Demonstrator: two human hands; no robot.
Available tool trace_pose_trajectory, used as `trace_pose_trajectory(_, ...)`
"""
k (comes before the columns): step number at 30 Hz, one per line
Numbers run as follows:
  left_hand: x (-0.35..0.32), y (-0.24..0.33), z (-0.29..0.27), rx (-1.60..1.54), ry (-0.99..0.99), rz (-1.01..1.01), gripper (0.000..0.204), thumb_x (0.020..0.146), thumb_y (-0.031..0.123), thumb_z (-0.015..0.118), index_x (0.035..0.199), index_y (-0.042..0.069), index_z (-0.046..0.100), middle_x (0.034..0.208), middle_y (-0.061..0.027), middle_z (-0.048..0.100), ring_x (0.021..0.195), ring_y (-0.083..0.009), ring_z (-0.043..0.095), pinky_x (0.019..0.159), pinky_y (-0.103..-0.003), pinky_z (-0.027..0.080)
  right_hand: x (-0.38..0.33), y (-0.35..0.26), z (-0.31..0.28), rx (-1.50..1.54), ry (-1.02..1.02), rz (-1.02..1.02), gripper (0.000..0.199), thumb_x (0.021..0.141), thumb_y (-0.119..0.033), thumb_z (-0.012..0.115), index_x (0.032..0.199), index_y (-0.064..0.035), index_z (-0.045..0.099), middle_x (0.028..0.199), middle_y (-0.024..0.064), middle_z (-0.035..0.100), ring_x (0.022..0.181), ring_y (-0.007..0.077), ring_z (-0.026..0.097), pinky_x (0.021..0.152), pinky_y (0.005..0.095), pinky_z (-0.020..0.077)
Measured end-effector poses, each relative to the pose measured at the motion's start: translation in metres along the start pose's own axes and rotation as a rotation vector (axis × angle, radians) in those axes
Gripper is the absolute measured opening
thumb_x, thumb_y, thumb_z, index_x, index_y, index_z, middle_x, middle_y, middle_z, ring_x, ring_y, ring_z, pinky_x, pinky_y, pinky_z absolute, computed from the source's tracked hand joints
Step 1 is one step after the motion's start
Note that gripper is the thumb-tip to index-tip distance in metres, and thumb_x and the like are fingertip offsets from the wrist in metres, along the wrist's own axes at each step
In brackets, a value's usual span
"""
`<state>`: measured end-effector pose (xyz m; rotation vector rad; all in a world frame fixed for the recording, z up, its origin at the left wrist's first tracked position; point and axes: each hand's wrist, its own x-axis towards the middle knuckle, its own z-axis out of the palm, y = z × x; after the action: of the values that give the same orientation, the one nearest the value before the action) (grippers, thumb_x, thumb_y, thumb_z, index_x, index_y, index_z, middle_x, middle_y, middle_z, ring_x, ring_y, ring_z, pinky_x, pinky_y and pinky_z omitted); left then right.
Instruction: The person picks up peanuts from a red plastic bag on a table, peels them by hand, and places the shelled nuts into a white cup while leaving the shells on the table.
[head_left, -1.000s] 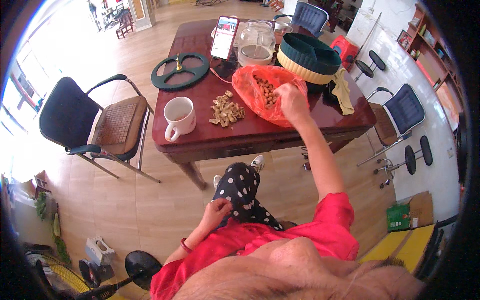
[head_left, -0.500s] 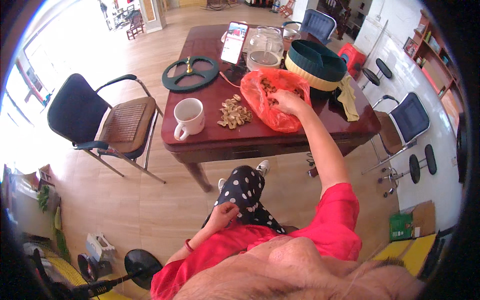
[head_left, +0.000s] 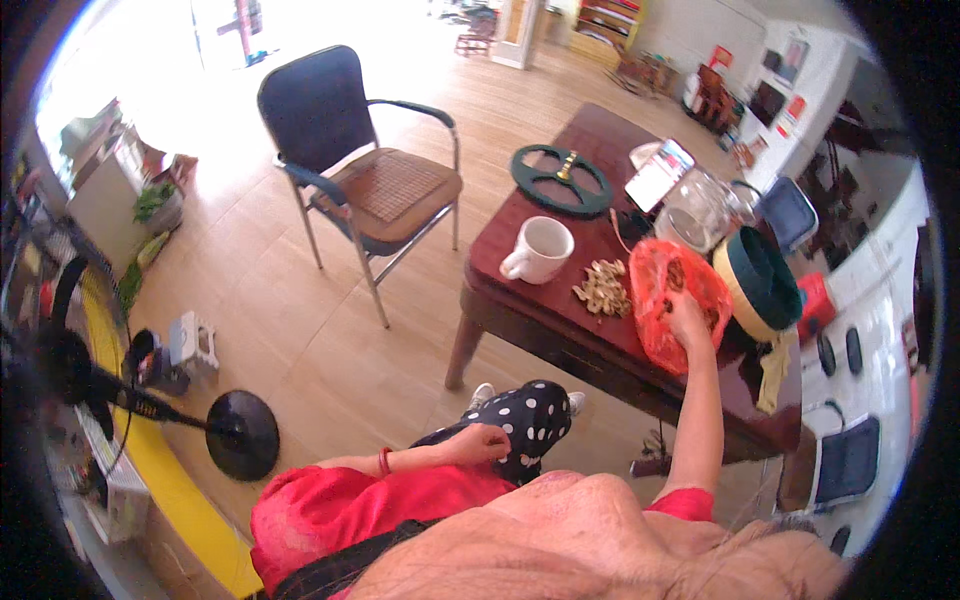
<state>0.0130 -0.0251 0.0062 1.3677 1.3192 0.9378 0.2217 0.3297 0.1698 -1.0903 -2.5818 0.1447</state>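
My right hand reaches into a red plastic bag on the table; its fingers are bent together among small brown pieces that look like nuts. What the fingertips hold is hidden. Left of the bag lies a heap of pale tan shells. A white mug stands beyond the heap's left side. Against my polka-dot trousers rests my left hand, its fingers curled in and nothing seen in them. A red band circles that wrist.
The dark red table also bears a green ring-shaped lid, a lit phone, a glass jar, a divided green-and-cream container and a yellowish cloth. An armchair stands left; a black round base is lower left.
My view has swung left, so the table sits further right and the armchair nearer the middle. My right hand stays in the bag; my left hand stays on my lap.
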Motion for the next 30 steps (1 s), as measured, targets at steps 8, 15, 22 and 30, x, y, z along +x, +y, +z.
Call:
trace_pose_trajectory(8,-0.008,0.002,-0.001,0.048,0.04,0.012,0.017,0.083,0.017,0.055,0.085,0.002,0.062,0.074,-0.0089,0.064,0.069,-0.018,0.06,0.063,-0.03,0.048,-0.005,-0.001,-0.011,0.09,0.145,0.086,0.019,0.074,-0.01,0.064,0.09,0.0012,0.066,0.082,0.0195,0.065,0.075,0.0267,0.065,0.068,0.0337,0.0486)
trace_pose_trajectory(15,-0.005,-0.024,0.01,0.063,0.052,0.084,0.016,0.084,0.017,0.055,0.083,0.002,0.061,0.07,-0.0073,0.062,0.06,-0.0153,0.059,0.055,-0.031,0.048,-0.01,-0.008,-0.015,0.328,0.154,0.157,0.021,0.077,-0.007,0.061,0.095,0.0039,0.064,0.08,0.0211,0.064,0.069,0.0212,0.066,0.063,0.0333,0.0501)
trace_pose_trajectory(22,-0.013,-0.007,0.009,0.041,0.032,0.016,0.015,0.084,0.015,0.054,0.082,0.002,0.061,0.068,-0.008,0.062,0.059,-0.0156,0.059,0.054,-0.03,0.048,-0.002,0.013,0.001,0.005,0.046,0.027,0.021,0.073,-0.003,0.06,0.093,-0.0005,0.066,0.085,0.0181,0.065,0.081,0.0286,0.064,0.072,0.0358,0.0486)
trace_pose_trajectory(30,-0.023,0.006,0.007,0.003,0.05,-0.037,0.015,0.083,0.014,0.053,0.083,0.001,0.06,0.067,-0.0082,0.061,0.06,-0.0158,0.059,0.055,-0.03,0.048,0.007,0.006,0.003,-0.048,0.129,0.07,0.02,0.076,-0.009,0.058,0.092,-0.0026,0.066,0.084,0.0193,0.064,0.08,0.0307,0.063,0.072,0.0364,0.0485)
